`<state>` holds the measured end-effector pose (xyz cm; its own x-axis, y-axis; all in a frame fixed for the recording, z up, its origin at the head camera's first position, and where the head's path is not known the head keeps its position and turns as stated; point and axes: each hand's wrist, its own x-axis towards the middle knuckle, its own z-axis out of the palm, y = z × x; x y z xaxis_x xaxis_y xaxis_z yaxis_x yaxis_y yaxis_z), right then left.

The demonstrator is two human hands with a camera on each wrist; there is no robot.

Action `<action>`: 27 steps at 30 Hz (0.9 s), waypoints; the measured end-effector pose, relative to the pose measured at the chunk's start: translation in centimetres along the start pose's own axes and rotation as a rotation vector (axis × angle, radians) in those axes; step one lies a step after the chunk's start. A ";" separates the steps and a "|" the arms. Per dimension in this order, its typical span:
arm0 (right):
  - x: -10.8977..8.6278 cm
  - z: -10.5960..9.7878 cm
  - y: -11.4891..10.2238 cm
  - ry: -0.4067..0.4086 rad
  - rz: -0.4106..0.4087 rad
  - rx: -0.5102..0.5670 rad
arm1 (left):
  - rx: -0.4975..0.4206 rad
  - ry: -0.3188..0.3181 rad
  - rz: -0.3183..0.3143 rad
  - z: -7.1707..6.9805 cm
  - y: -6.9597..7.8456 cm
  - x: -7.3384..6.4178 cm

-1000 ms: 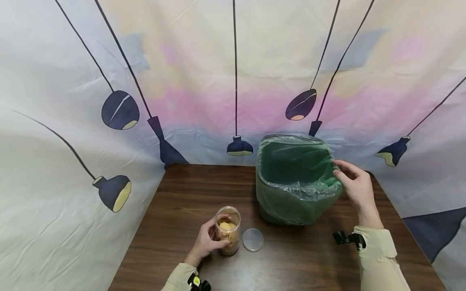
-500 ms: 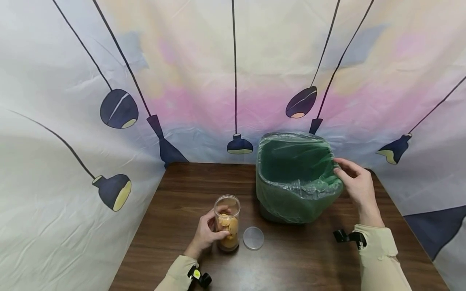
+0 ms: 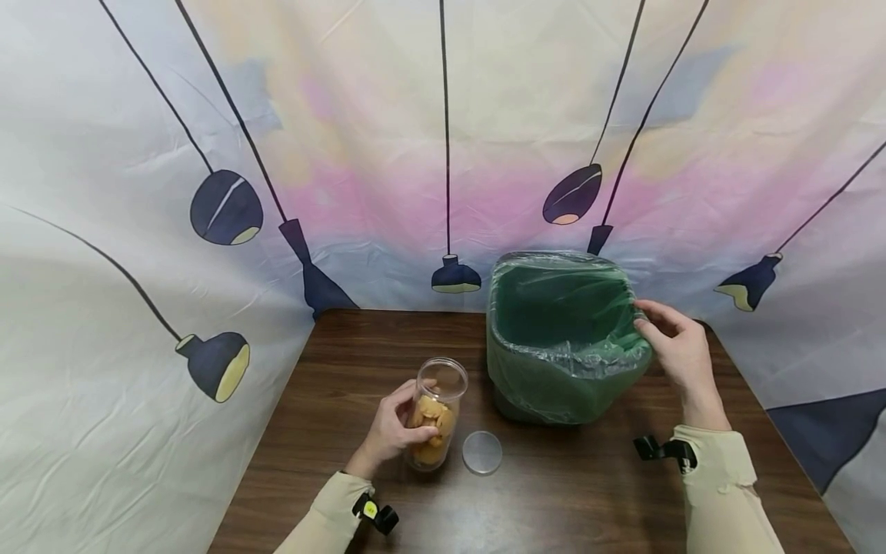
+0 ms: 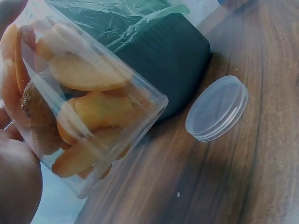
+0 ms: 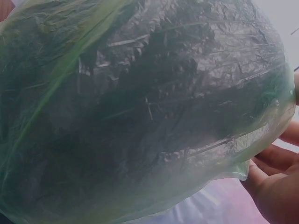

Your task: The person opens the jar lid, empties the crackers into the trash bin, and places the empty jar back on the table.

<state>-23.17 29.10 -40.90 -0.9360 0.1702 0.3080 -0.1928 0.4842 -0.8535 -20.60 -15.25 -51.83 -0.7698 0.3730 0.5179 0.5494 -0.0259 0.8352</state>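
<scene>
My left hand [image 3: 391, 431] grips a clear, lidless jar [image 3: 436, 419], fingers behind it and thumb across the front. Pale golden cookies [image 4: 93, 112] fill its lower part. The jar leans to the right, its open mouth up. My right hand [image 3: 681, 358] pinches the right rim of a trash can, over the green plastic bag [image 3: 554, 388] that lines it. Dark ribbed wall of the trash can [image 4: 173, 56] shows below the bag in the left wrist view. In the right wrist view the bag [image 5: 140, 116] covers most of the frame.
A round clear lid [image 3: 481, 452] lies on the dark wooden table [image 3: 554, 492], between the jar and the trash can. Behind the table hangs a cloth [image 3: 388, 192] printed with lamps.
My left hand has raised the jar from the table and moved it slightly away from me, and its top now tips to the right. The right hand stays at the trash can's rim.
</scene>
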 end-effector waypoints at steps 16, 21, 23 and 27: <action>0.0 0.1 -0.2 0.002 0.014 -0.015 | 0.056 -0.011 -0.020 -0.7 2.6 2.5; -0.1 0.1 -0.2 0.003 0.015 -0.016 | 0.087 -0.021 -0.031 -0.9 3.4 3.4; -0.1 0.1 -0.3 0.003 0.015 -0.017 | 0.093 -0.025 -0.048 -1.1 3.6 3.8; -0.1 0.1 -0.3 0.005 0.012 -0.023 | 0.114 -0.041 -0.056 -1.5 4.2 4.7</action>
<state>-23.06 28.88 -40.72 -0.9367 0.1802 0.3001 -0.1748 0.5018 -0.8471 -22.38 -15.05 -45.60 -0.7876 0.4084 0.4614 0.5413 0.1010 0.8347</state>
